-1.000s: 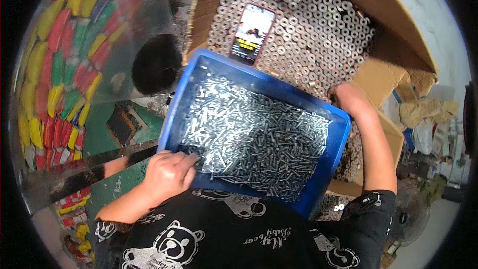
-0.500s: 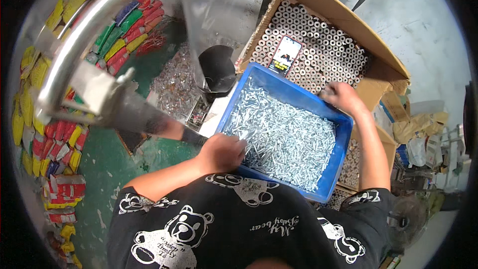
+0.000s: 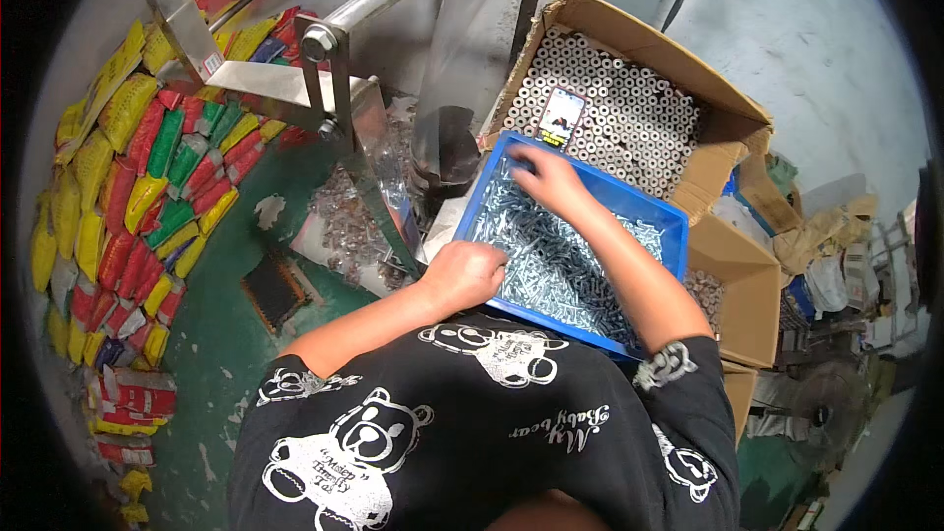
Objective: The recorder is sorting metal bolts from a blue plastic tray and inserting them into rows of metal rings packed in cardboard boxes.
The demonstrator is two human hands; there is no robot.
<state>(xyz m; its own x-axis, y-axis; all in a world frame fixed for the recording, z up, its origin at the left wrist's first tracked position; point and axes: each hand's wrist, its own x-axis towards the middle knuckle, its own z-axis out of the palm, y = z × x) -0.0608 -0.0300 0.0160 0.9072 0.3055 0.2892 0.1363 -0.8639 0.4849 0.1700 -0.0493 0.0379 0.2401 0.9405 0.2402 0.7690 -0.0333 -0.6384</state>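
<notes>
A blue plastic bin (image 3: pixel 673 248) stands in front of me, holding a deep heap of small silvery screw-like metal pieces (image 3: pixel 536 280). My left hand (image 3: pixel 466 275) is closed at the bin's near left side, its fingertips over the pieces; whatever they hold is hidden. My right hand (image 3: pixel 547 181) reaches across the heap to the far left corner, with bent fingers close together near the rim. What is in them is too blurred to make out. Just beyond that corner, a lit phone (image 3: pixel 561 118) leans in a cardboard box.
The large cardboard box (image 3: pixel 733 108) behind the bin holds rows of small round parts (image 3: pixel 624 103). Another open carton (image 3: pixel 752 280) stands at the right. Metal framework (image 3: pixel 329 79) rises at the left, before stacked coloured sacks (image 3: pixel 147 187). A fan (image 3: pixel 826 413) is at lower right.
My right hand has moved from the bin's far right rim to its far left corner. The left hand stays closed by the near left side. The view has shifted, showing the metal framework differently.
</notes>
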